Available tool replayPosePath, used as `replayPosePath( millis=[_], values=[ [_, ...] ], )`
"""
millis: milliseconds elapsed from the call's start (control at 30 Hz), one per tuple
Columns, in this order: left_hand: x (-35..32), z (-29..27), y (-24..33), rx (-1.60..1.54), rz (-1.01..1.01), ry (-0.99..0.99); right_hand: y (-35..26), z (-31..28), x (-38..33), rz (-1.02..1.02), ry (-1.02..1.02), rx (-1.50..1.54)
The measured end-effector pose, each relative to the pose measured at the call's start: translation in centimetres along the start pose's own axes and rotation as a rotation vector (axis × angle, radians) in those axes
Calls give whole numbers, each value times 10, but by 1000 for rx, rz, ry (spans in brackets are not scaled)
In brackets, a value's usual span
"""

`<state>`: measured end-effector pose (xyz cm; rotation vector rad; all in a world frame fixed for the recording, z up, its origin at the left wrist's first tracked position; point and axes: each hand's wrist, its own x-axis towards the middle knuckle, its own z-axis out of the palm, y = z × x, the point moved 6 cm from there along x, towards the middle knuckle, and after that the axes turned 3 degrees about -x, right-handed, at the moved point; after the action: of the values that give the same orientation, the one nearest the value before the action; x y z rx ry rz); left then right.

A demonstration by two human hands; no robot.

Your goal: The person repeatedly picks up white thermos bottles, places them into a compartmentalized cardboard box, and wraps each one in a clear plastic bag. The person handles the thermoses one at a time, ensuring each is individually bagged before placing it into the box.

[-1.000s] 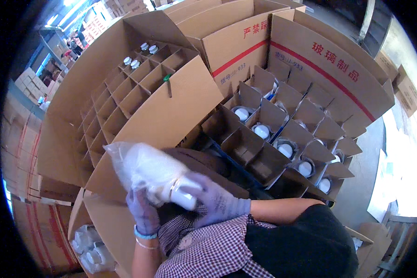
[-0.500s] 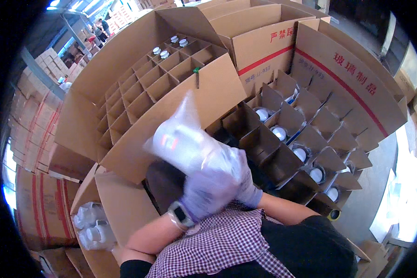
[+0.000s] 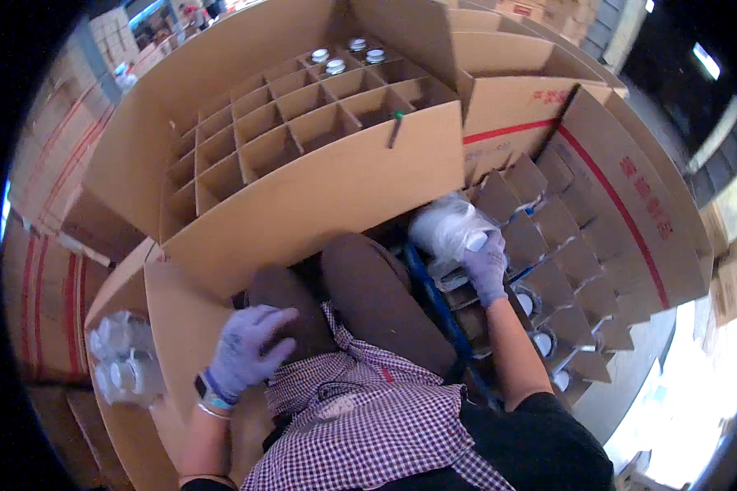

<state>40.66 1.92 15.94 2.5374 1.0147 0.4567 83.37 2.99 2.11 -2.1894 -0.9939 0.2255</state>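
Note:
In my gloved right hand (image 3: pixel 486 267) is a bottle wrapped in clear plastic (image 3: pixel 449 231), gripped near its white cap. It lies tilted over the near left part of the divided carton on the right (image 3: pixel 622 221), where white-capped bottles stand in several cells. My left hand (image 3: pixel 250 348), also gloved, hovers over my lap with fingers apart and nothing in it. Close to its left, plastic-wrapped bottles (image 3: pixel 129 372) sit in an open carton (image 3: pixel 157 278).
Ahead stands a large carton with cardboard dividers (image 3: pixel 319 192), several white-capped bottles (image 3: pixel 335 67) in its far cells and a green-topped item (image 3: pixel 398 117) at its near wall. More cartons (image 3: pixel 532 61) are behind on the right. Stacked boxes (image 3: pixel 45 303) rise at the left.
Both hands were together on the wrapped bottle before me. My right hand has carried it right to the divided carton; my left hand has let go and moved left. The view has shifted.

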Motion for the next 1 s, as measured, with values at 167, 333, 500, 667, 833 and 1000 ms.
replayPosePath(
  millis=[167,333,500,667,833,1000],
  values=[
    [-62,-59,-60,114,-232,184,-38,43,61,-96,-8,-245],
    [-148,-104,-130,129,-498,444,-15,60,96,-288,-193,-382],
    [-313,-145,-230,137,-974,804,14,147,105,-197,-314,-590],
    [-422,-148,-293,688,-1434,940,52,233,118,-465,-443,-642],
    [-418,-155,-338,437,-1268,736,-21,230,62,-1149,-375,-821],
    [-483,-129,-394,376,-1583,824,-61,180,36,-1137,-474,-721]
  ],
)
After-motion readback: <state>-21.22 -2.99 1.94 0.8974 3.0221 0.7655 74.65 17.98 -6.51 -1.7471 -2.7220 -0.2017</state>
